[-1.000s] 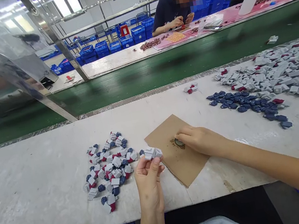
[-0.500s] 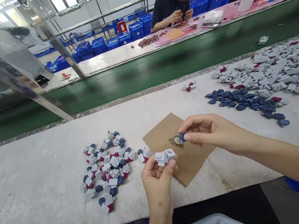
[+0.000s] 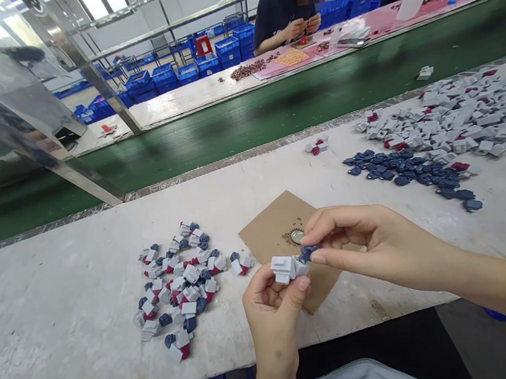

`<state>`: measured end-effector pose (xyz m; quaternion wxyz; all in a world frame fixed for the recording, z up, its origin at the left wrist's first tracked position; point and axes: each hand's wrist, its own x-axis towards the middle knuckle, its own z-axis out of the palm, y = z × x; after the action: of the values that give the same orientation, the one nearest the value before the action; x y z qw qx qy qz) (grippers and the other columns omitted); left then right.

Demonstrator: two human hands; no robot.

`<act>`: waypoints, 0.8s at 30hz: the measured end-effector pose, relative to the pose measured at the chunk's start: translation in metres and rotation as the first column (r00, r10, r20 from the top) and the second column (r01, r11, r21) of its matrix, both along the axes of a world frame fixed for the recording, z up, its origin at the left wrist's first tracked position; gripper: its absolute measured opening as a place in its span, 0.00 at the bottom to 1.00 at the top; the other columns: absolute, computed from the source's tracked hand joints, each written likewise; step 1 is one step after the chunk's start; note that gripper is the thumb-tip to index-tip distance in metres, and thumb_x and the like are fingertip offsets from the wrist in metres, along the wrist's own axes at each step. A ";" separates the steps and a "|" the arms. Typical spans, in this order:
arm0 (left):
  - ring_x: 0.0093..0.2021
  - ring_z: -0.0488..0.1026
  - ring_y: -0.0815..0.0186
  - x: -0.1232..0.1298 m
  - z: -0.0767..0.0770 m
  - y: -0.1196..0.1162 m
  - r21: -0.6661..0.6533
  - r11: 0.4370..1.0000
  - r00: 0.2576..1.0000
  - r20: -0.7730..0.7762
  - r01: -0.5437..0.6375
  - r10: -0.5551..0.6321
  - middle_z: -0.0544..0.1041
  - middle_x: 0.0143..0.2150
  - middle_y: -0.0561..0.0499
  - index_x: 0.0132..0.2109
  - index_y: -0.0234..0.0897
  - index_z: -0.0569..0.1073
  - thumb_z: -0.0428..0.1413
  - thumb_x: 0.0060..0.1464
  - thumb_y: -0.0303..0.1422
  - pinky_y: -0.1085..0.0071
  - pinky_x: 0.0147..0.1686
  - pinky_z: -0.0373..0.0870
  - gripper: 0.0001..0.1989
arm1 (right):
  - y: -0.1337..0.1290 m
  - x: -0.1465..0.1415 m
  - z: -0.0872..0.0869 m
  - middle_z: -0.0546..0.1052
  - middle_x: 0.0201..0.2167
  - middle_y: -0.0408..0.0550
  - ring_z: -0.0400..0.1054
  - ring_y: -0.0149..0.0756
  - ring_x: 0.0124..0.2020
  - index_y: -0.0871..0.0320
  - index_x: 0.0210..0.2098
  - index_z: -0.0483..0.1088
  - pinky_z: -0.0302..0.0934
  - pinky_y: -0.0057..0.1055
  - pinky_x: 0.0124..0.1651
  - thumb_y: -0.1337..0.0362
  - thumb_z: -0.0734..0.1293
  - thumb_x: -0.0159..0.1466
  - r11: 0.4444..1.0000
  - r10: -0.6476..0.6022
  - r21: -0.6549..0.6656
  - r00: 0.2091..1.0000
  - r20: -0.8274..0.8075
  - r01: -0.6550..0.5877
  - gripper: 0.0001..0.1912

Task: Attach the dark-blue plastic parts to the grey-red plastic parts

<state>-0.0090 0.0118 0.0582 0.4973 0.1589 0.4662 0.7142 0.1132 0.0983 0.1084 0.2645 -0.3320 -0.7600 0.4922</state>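
- Head view: I observe the left hand gripping a grey piece.
- The right hand pinches a dark-blue part at that piece's nearer end.
- I note a crimped cap on cardboard, just beyond both hands.

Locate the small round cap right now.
In the head view, the cap lies slightly right of centre on the brown cardboard, just left of the right hand.

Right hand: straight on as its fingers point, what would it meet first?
Probably the light grey blocky part held by the left hand. The dark blue part pinched in the right hand leads and may already touch it; depth is unclear.
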 end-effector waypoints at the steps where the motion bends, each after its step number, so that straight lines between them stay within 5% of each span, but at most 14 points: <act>1: 0.24 0.70 0.77 0.000 0.000 0.000 0.000 1.000 1.000 -0.006 0.004 -0.004 0.76 0.24 0.56 0.30 0.38 0.78 0.67 0.36 0.31 0.84 0.25 0.68 0.10 | 0.000 0.000 0.001 0.74 0.31 0.45 0.69 0.31 0.30 0.56 0.32 0.73 0.64 0.26 0.30 0.62 0.66 0.57 1.000 0.007 0.015 1.000 0.001 -0.007 0.06; 10: 0.29 0.68 0.75 -0.011 -0.008 -0.006 0.058 0.978 0.947 -0.268 0.198 -0.176 0.71 0.31 0.55 0.36 0.41 0.77 0.59 0.49 0.32 0.81 0.29 0.71 0.05 | -0.003 0.002 -0.001 0.73 0.31 0.45 0.69 0.28 0.32 0.58 0.32 0.71 0.64 0.23 0.31 0.69 0.65 0.59 0.979 0.100 0.180 0.995 -0.005 -0.097 0.03; 24: 0.35 0.69 0.70 -0.018 -0.007 -0.013 0.063 0.982 0.800 -0.590 0.177 -0.106 0.72 0.34 0.53 0.38 0.43 0.75 0.57 0.50 0.27 0.79 0.33 0.69 0.08 | -0.016 0.005 -0.001 0.71 0.31 0.48 0.64 0.29 0.26 0.58 0.31 0.66 0.60 0.26 0.27 0.71 0.61 0.61 0.896 0.139 0.413 0.986 0.093 -0.165 0.05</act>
<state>-0.0266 -0.0017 0.0509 0.3722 0.4329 0.5414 0.6172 0.1178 0.0825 0.1071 0.2668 -0.2219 -0.8793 0.3262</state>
